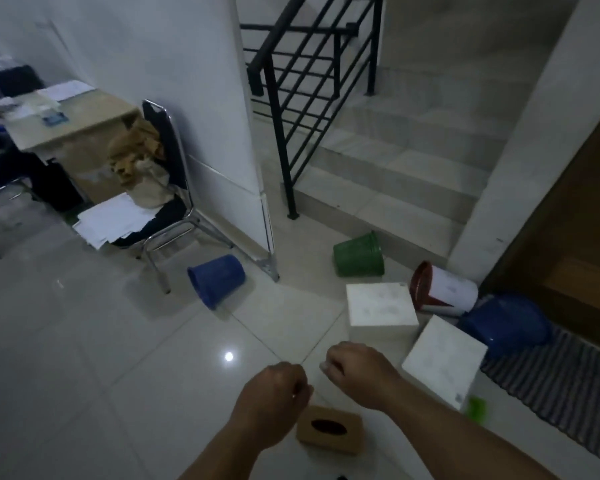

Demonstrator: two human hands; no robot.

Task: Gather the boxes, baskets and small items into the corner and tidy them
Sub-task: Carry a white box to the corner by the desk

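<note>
Lying scattered on the pale glossy tile floor ahead of you: two white square boxes side by side, a red-and-white cylindrical tin tipped on its side just behind them, a green plastic basket on its side by the bottom stair step, a blue plastic basket on its side near the metal-legged chair, and another blue plastic container at the edge of the striped doormat. A tan tissue box with an oval slot sits right below your hands. Your left hand and right hand hang above the floor, both curled into loose fists, holding nothing you can see. A small green item lies beside the nearer white box, too blurred to name.
</note>
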